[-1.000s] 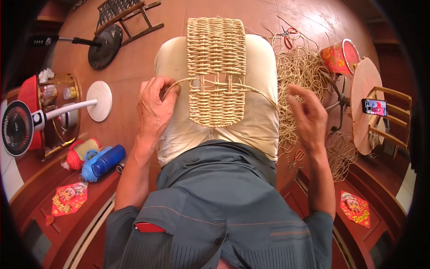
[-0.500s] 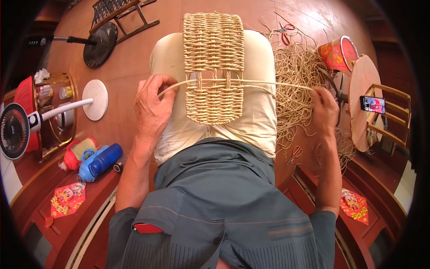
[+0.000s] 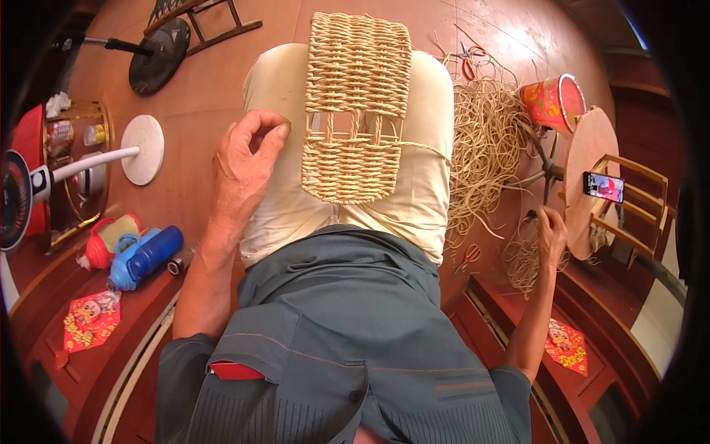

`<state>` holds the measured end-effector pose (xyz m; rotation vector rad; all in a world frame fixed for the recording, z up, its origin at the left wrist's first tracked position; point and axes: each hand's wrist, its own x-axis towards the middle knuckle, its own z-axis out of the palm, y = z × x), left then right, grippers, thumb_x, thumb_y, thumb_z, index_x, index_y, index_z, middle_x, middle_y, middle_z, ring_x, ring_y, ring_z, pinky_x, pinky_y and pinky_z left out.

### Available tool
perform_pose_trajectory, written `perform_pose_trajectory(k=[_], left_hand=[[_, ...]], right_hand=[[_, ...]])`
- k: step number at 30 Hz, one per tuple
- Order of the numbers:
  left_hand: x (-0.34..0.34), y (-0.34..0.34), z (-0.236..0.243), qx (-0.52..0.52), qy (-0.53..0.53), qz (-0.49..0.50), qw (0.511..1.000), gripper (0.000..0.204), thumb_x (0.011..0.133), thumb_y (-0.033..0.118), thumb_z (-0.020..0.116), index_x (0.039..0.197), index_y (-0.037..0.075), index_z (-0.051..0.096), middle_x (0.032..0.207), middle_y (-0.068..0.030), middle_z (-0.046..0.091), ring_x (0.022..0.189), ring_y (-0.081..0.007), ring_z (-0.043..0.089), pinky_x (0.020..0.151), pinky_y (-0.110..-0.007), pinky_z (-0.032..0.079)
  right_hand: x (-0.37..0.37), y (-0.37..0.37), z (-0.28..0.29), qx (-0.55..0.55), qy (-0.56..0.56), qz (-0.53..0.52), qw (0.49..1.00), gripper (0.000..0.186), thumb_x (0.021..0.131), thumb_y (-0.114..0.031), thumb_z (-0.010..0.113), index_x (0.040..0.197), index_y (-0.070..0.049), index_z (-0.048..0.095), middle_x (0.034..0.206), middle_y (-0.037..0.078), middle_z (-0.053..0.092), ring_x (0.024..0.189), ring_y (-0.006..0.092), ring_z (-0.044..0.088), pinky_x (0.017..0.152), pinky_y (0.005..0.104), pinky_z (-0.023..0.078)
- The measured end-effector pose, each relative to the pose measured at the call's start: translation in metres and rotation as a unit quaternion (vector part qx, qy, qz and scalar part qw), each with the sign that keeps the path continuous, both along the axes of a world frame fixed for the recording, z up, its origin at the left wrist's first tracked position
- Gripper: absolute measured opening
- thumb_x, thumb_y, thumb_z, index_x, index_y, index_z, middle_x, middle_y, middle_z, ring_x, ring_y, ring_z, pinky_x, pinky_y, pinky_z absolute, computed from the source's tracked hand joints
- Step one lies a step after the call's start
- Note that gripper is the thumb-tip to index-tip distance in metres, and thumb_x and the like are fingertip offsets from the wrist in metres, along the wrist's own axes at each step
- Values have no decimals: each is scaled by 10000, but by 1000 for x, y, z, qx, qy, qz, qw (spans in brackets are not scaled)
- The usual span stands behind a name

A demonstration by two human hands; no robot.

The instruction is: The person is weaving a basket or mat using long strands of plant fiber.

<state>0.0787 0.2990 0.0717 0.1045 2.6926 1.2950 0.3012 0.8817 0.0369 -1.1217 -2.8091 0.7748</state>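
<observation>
A woven straw-cord panel (image 3: 359, 66) with a rounded near end lies across my thighs. Between its two woven parts is a gap bridged by several upright twisted cords. A strand of cord (image 3: 425, 148) leaves the panel's right edge and crosses my right thigh. My left hand (image 3: 244, 159) is raised left of the panel, apart from it, with thumb and forefinger curved and nothing visible between them. Far to the right, my right hand (image 3: 551, 233) is closed near the round wooden board; what its fingers hold, if anything, cannot be made out.
A tangled cord heap (image 3: 481, 140) and red-handled scissors (image 3: 467, 63) lie on the floor at right, with another scissors (image 3: 470, 255) nearer. A red bucket (image 3: 551, 103) and round wooden board (image 3: 592, 177) with a phone (image 3: 604, 187) stand beyond. Bottles (image 3: 151, 251) and a white fan (image 3: 140, 150) are at left.
The long cord stretched between my hands across the gap is gone from there. My right hand has moved right and nearer. My left hand stays beside the panel, without the cord.
</observation>
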Motion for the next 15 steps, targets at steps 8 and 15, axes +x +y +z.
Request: perform_pose_trajectory(k=[8, 15], left_hand=[[1, 16, -18, 154, -49, 15, 987, 215, 1078, 204, 706, 1110, -5, 742, 891, -6, 729, 821, -73, 628, 776, -272, 520], [7, 20, -22, 127, -51, 21, 990, 221, 1087, 224, 702, 1116, 9, 747, 870, 0, 727, 799, -74, 626, 765, -276, 518]], right_hand=[[-109, -290, 66, -523, 48, 109, 844, 421, 1097, -182, 688, 1458, 29, 638, 1103, 62, 740, 869, 87, 694, 738, 254, 587], [-135, -313, 42, -568, 147, 47, 808, 371, 1114, -171, 658, 1409, 54, 647, 1126, 55, 726, 842, 76, 664, 699, 236, 551]])
